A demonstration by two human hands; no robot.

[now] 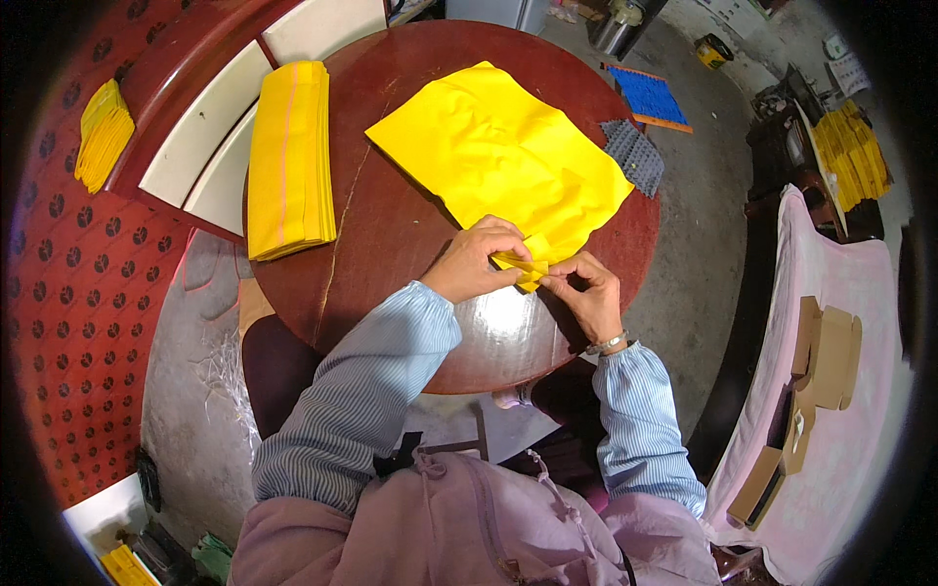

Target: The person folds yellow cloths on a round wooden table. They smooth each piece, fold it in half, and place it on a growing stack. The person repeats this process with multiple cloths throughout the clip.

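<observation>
A sheet of yellow cloth-like material lies spread and wrinkled on the round dark red table. Its near end is gathered into small folds at the table's front half. My left hand pinches those folds from the left, fingers bent over the yellow material. From the right, my right hand grips the same folded end between thumb and forefinger. The two hands are close together, with the folds between them. Whether the sheet is a single layer or a bag, I cannot tell.
A tall stack of folded yellow pieces stands on the table's left. A grey textured pad lies at the right edge, near a blue mat. Open cardboard boxes rest on a pink-covered seat at the right.
</observation>
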